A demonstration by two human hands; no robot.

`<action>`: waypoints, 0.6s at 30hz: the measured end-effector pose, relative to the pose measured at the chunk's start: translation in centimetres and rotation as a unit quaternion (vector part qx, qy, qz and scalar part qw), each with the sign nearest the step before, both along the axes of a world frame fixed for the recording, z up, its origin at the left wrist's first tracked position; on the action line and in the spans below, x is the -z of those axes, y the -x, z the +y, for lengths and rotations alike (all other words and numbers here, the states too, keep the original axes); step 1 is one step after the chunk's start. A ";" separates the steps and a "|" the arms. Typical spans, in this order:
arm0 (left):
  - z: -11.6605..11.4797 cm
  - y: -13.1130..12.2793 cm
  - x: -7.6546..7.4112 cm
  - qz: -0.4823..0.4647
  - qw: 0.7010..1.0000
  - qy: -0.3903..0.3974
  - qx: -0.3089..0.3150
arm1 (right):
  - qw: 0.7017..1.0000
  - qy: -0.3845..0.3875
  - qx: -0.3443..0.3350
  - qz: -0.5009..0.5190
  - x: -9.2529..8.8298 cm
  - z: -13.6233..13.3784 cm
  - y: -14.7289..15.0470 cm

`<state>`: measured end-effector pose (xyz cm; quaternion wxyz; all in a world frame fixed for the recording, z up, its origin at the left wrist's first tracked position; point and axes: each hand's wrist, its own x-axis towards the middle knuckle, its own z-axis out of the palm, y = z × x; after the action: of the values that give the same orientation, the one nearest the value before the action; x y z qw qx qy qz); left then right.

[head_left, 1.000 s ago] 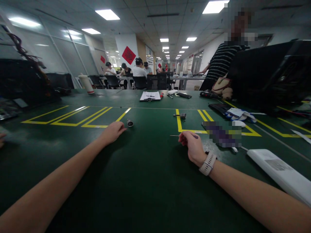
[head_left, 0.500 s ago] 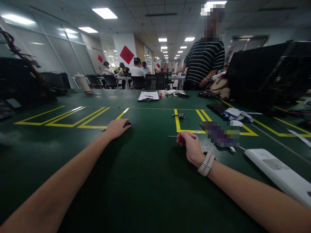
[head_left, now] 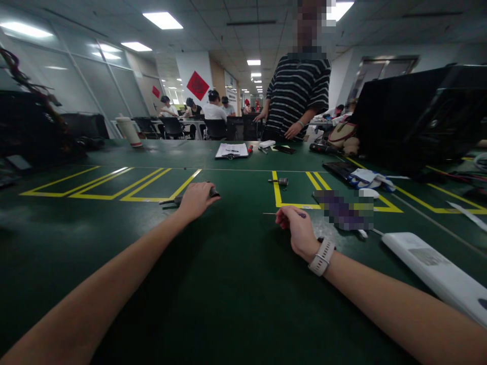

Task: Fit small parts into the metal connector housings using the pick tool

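Hands lie on the matte green desk [head_left: 228, 284]. Left hand [head_left: 196, 201], at 11 o'clock, curls closed over a small dark tool [head_left: 170, 202] and hides most of it. A thin shaft pokes out at 9 o'clock, a rounded metal end at 3. Right hand [head_left: 297, 229], at 1 o'clock, pinches a slender screwdriver [head_left: 271, 213], its purple handle mostly hidden.

Seeing 1 screwdriver [head_left: 302, 215], 1 dark tool [head_left: 169, 202], 1 metal fitting [head_left: 280, 181], 1 clipboard [head_left: 232, 150], 1 cup [head_left: 129, 132], 1 white unit [head_left: 429, 263]; 1 person [head_left: 297, 96] standing, approx. 4 ppl [head_left: 213, 109] sitting.
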<state>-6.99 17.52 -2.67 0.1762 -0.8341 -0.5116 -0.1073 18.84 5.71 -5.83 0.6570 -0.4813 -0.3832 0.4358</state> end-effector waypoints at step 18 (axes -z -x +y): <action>-15.3 -9.0 -2.1 0.070 0.943 0.186 0.268 | 1.000 -0.011 0.027 0.008 -0.1 0.0 0.2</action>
<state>2.05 2.19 -0.53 0.0178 -0.9636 -0.2667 0.0052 18.66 5.71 -5.70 0.6767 -0.4806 -0.3700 0.4174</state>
